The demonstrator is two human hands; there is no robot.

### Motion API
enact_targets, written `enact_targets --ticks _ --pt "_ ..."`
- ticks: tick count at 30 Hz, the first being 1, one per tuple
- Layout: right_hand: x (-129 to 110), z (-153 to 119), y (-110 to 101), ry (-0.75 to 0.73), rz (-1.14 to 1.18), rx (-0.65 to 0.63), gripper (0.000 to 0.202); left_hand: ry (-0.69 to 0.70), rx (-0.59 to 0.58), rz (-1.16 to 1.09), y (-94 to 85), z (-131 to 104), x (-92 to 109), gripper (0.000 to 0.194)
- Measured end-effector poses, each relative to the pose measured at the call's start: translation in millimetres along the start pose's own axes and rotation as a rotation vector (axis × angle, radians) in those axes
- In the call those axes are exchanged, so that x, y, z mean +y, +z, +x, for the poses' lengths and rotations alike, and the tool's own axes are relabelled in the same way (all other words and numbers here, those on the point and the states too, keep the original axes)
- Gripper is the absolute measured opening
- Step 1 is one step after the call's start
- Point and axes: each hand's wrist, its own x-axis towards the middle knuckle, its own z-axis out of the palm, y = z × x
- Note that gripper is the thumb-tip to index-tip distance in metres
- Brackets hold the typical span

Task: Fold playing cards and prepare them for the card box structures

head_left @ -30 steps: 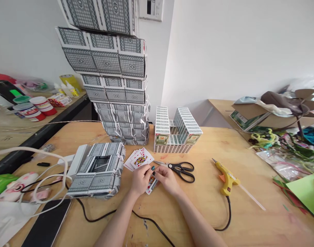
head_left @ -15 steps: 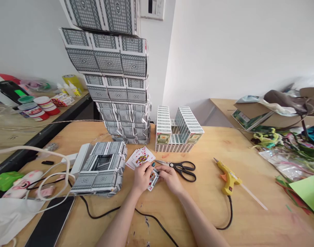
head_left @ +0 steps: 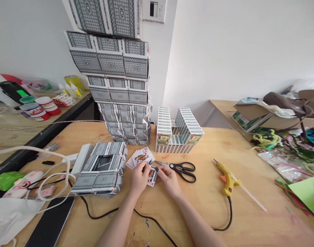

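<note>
A playing card (head_left: 152, 177) is pinched between both hands near the middle of the table, its picture side facing up. My left hand (head_left: 141, 175) grips its left side with fingers closed. At its upper right edge, the fingertips of my right hand (head_left: 169, 177) are pressed together on it. Just behind the hands lie loose playing cards (head_left: 141, 156), fanned face up. Black-handled scissors (head_left: 183, 168) rest on the table behind and right of my right hand. To the left sits a flat block of folded cards (head_left: 105, 178) with a rectangular opening.
A tall card tower (head_left: 126, 92) stands at the back, beside a U-shaped stack of card boxes (head_left: 176, 139). A yellow glue gun (head_left: 227, 180) lies on the right. A black cable (head_left: 162, 224) crosses under the forearms. A phone (head_left: 50, 221) lies front left.
The card has turned more upright in the fingers and moved slightly away from me. Both hands have shifted a little, and the view has tilted slightly.
</note>
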Motion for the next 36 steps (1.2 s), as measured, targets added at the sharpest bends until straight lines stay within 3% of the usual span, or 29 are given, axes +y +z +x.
enact_targets --ticks 3,16,25,30,36 --pt "0 1 -4 -0.055 -0.127 0.062 0.028 0.012 -0.067 0.008 2.9 -2 3 0.027" --pt "-3 6 -9 -0.06 -0.228 0.023 0.032 -0.11 -0.197 -0.214 3.7 0 7 0.03" --pt "0 14 -11 -0.029 0.138 0.067 0.039 -0.192 -0.093 -0.427 7.5 1 10 0.031" --pt "2 14 -10 -0.045 0.136 0.02 0.037 -0.158 -0.045 -0.296 6.9 1 9 0.016" --pt "2 18 -22 -0.132 -0.099 0.11 0.038 -0.072 -0.19 -0.132 6.2 -3 3 0.01"
